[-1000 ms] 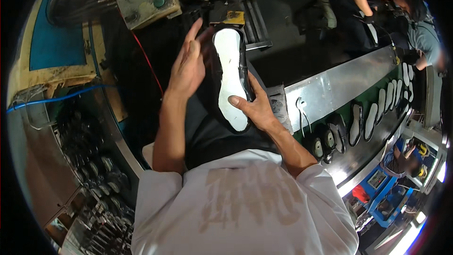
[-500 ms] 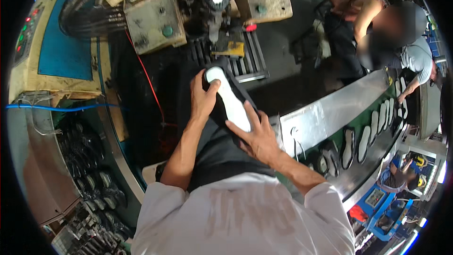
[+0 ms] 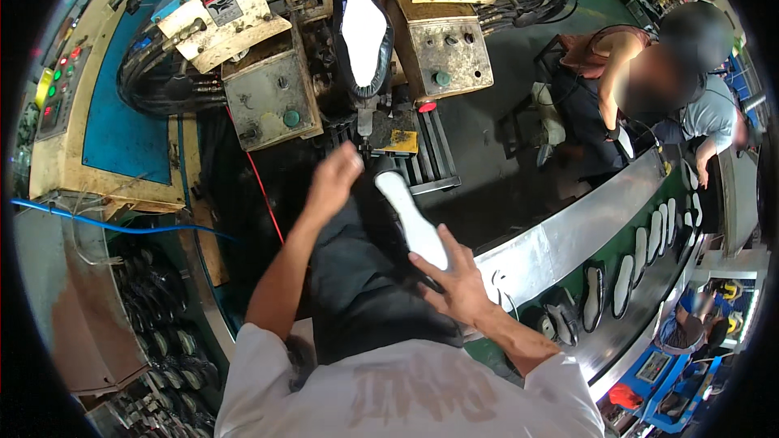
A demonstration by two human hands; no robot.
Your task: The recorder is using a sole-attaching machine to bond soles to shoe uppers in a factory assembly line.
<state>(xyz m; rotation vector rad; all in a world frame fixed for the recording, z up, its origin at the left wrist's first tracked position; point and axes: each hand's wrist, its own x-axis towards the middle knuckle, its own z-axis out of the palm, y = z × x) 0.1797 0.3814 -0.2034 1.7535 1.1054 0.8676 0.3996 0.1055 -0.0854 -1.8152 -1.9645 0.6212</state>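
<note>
My right hand (image 3: 462, 276) grips the heel end of a dark shoe upper (image 3: 412, 215) with a white insole board facing up, above my lap. The shoe slants away from me toward the machine. My left hand (image 3: 334, 181) is raised to the left of the shoe's far end, apart from it, its fingers blurred and drawn together. Whether it holds something small cannot be made out. Ahead, another dark shoe upper with a white sole face (image 3: 363, 36) sits sole up in the machine (image 3: 367, 118).
Control boxes (image 3: 272, 101) with green buttons flank the machine. On the right, a metal-edged conveyor (image 3: 560, 219) carries several shoes (image 3: 623, 285). Racked dark shoes (image 3: 166, 341) stand at lower left. A co-worker (image 3: 617, 73) sits at the upper right. A blue hose (image 3: 122, 227) crosses the left.
My left hand has let go of the shoe's far end and moved left of it. My right hand still holds the shoe, now slightly lower and nearer me. The view has tilted up toward the machine.
</note>
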